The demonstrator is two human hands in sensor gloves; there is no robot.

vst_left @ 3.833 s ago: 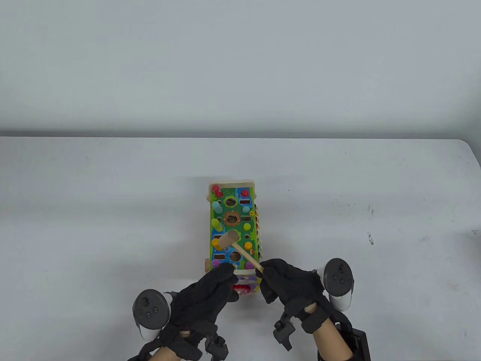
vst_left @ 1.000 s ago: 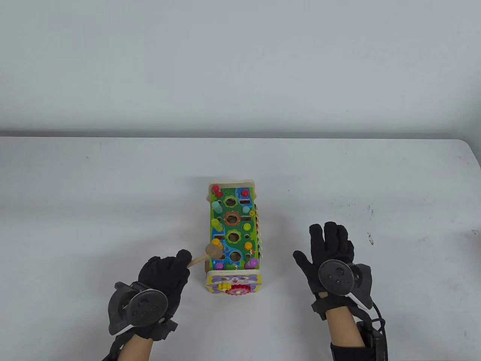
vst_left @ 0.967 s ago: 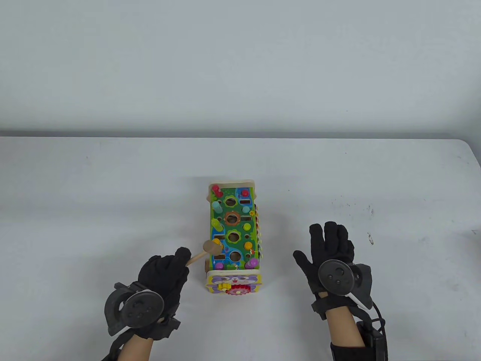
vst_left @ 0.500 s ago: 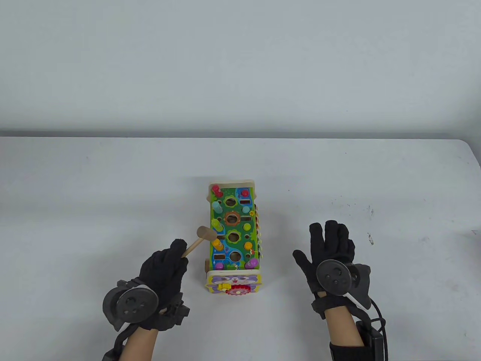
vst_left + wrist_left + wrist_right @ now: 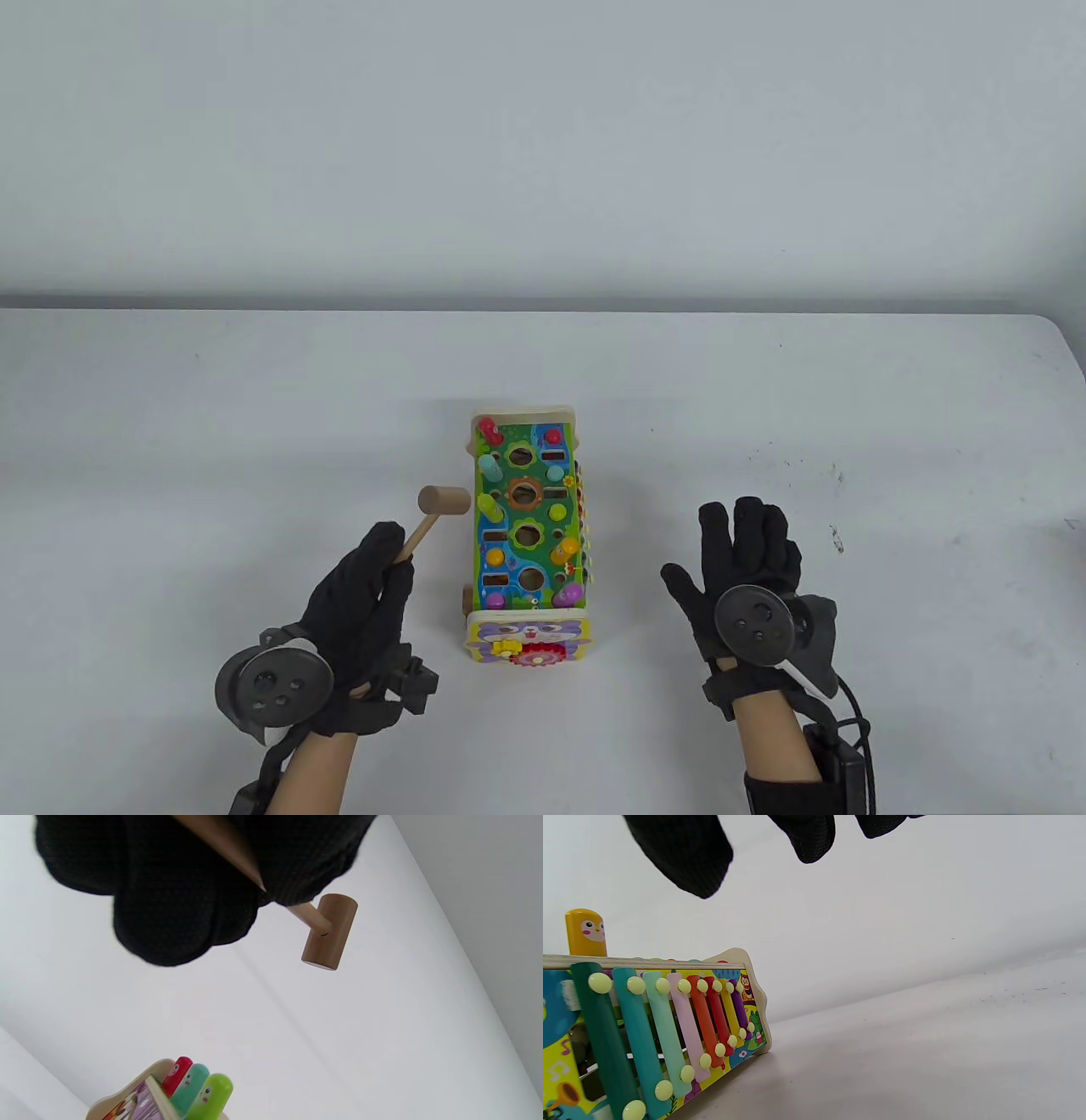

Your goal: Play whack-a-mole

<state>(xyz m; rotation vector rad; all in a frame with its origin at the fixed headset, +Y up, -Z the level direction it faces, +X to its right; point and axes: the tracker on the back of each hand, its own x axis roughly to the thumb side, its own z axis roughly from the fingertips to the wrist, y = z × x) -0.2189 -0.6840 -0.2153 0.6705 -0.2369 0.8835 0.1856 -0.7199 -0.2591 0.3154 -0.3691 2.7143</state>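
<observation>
1. Beside the painted wooden whack-a-mole toy [image 5: 526,535], my left hand [image 5: 361,594] grips the wooden mallet [image 5: 433,514] by its round handle, cylindrical head raised.
2. My right hand [image 5: 747,560] lies spread flat on the surface [image 5: 891,509], holding nothing.

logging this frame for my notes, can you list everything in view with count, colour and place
toy box: one, green top with a purple and yellow front panel, middle of the table.
pegs: several, red, teal, green, yellow, orange and purple, along both long edges of the top, some raised.
holes: four round ones, down the middle of the top.
xylophone: one, multicoloured bars, on the toy's right side.
hammer: one, plain wood, raised left of the toy.
table: one, white, under everything.
left hand: black glove, grips the hammer's handle.
right hand: black glove, flat, fingers spread, right of the toy.
</observation>
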